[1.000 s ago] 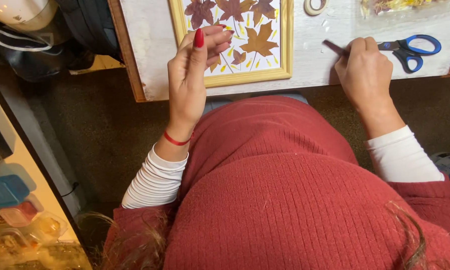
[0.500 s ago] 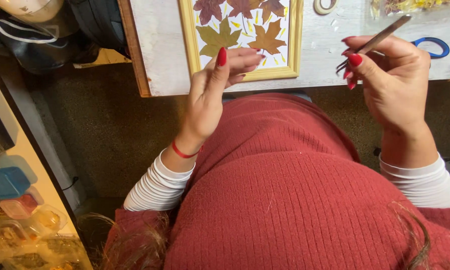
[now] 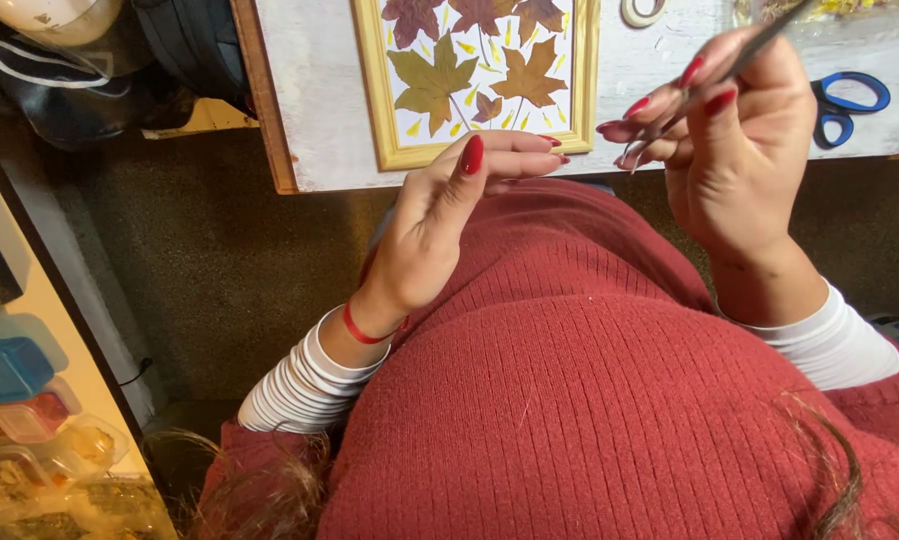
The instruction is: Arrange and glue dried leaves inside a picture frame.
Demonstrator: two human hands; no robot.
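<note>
2 hands [image 3: 439, 215], 1 tweezers [image 3: 714, 85], 1 frame [image 3: 389, 110], 1 scissors [image 3: 849, 100]

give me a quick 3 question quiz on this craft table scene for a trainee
1. True or false: the right hand holds a thin metal tool in a pinch grip.
2. Where do the blue-handled scissors lie?
A. inside the frame
B. on the white table, behind the right hand
C. in the left hand
3. Fill in: the wooden frame holds pressed ____ on a white ground.

Key
1. True; the tool's tip points toward the left hand, which is open, its fingertips over the frame's lower right corner.
2. B; they lie on the white table, partly hidden by the hand.
3. Leaves.
</note>
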